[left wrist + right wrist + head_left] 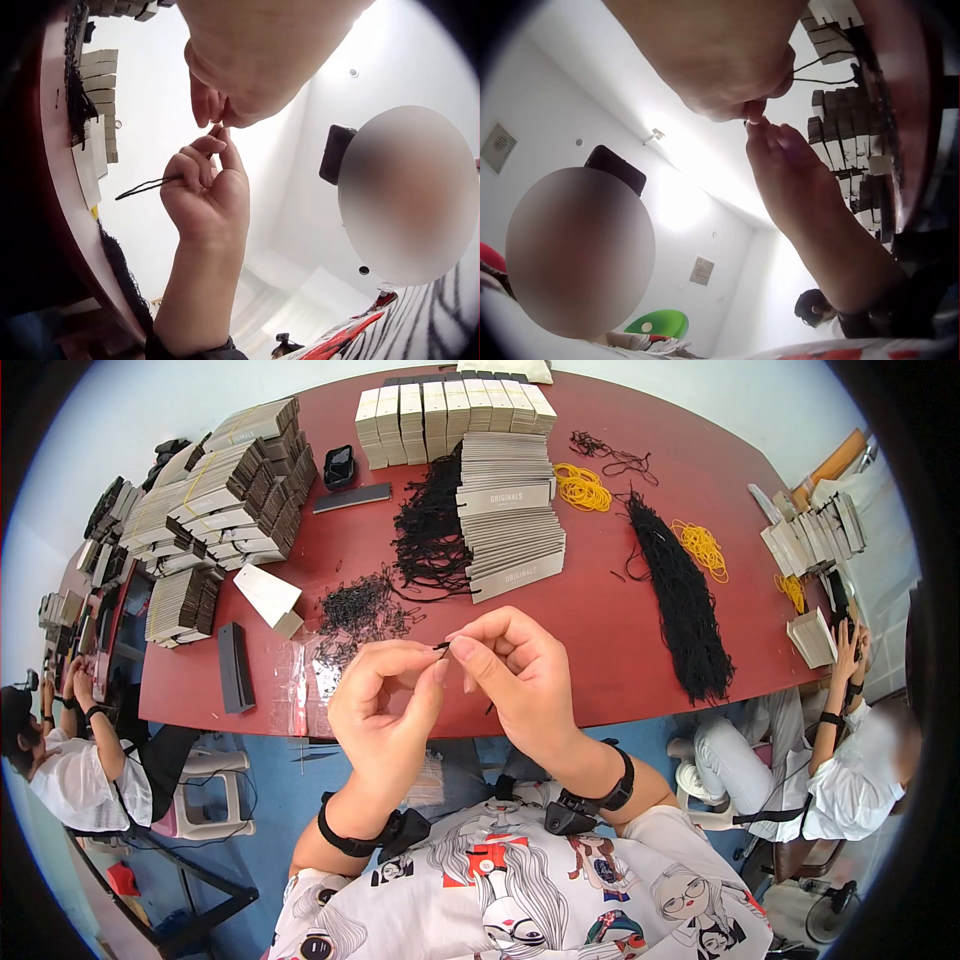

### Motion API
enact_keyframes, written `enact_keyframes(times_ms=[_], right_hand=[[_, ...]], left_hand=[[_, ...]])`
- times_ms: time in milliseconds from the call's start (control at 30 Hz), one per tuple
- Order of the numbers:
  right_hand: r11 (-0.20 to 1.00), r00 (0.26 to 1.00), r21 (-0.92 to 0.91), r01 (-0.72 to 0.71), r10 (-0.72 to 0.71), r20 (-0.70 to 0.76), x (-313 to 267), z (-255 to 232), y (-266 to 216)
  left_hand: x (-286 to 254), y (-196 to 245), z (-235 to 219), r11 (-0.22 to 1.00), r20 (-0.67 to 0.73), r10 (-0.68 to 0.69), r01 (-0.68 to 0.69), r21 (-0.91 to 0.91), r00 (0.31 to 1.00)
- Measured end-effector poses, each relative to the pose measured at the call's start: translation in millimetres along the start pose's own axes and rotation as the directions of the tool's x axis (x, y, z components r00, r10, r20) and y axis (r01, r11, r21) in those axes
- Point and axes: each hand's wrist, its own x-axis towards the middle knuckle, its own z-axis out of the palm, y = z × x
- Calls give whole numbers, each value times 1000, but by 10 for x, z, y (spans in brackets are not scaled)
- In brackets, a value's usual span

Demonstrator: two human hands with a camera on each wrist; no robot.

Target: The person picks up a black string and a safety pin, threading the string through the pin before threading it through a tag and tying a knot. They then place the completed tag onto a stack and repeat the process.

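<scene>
Head view: a thin black cord (441,647) is held up between 2 hands, above the near edge of the red table (600,690). The left hand (385,700) pinches it between thumb and forefinger; the right hand (520,685) pinches right beside it, the 2 sets of fingertips nearly meeting. Left wrist view shows a loop of the cord trailing out past the right hand's curled fingers. Whether a small part sits in the pinch is hidden.

Just beyond the hands lies a heap of small black clips (365,610), partly beside a clear plastic bag (298,685). Farther out are a bundle of black cords (430,535), a leaning stack of cards (510,520), yellow rubber bands (583,488) and, off to the right, a long black bundle (680,600). At the left stand tall card piles (225,490); 2 other people sit at the sides.

The cord could slip, being so thin and held only by fingertips. Its trailing loop could catch on a finger or twist. A forearm brushing the heap could scatter clips, and a bump could make the leaning cards slide.

"ORIGINALS" reads clearly on 2 cards in the leaning stack; smaller print is illegible.
</scene>
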Motion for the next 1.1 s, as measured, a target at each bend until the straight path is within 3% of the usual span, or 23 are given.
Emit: enact_keyframes(times_ms=[100,167,200,267,467,533,567,633,767,800,833,867,900,933,967,1033,1100], right_hand=[[998,999,49,-30,28,34,1,-22,-16],[994,997,97,-55,49,61,-3,-54,-21],[989,995,127,-70,60,84,-2,-79,-8],[984,992,157,-86,70,108,-1,-110,-13],[999,983,-33,15,-8,183,-7,-150,-16],[969,963,-205,135,-80,255,23,-214,-47],[969,964,-205,135,-81,253,47,-251,-66],[822,911,-456,341,-169,377,104,-308,-108],[731,965,-631,260,-168,202,223,-306,-163],[568,912,-735,371,-372,173,316,-376,-68],[372,811,-822,432,-559,174,371,-437,29],[494,876,-780,384,-462,138,328,-483,110],[496,875,-778,385,-464,137,268,-453,129],[847,990,-514,137,-100,100,203,-401,159],[955,943,-185,-231,266,199,153,-348,190],[946,925,-121,-301,320,205,126,-258,228],[913,905,72,-401,383,188,135,-205,236]], left_hand=[[-10,5,-6,1000,31,-4,4,8,1000],[-7,52,12,983,43,-67,73,-170,997],[8,94,5,983,41,-67,73,-171,997],[43,172,-27,888,108,-306,324,-328,946],[47,42,-99,933,228,-191,249,-261,955],[33,45,-69,938,223,-206,257,-231,953],[26,47,-46,944,214,-218,262,-202,952],[26,39,19,930,205,-250,294,-221,946],[83,-64,58,880,159,-328,362,-306,931],[103,-91,83,894,107,-332,349,-281,937],[109,-107,91,895,108,-329,347,-280,938],[115,-122,96,900,79,-326,334,-278,942],[118,-132,100,905,49,-324,324,-276,945],[115,-136,115,906,50,-325,326,-271,945],[107,-138,137,935,16,-296,294,-201,955],[98,-144,161,957,-5,-265,262,-127,964],[82,-150,171,977,-55,-210,208,-40,976]])
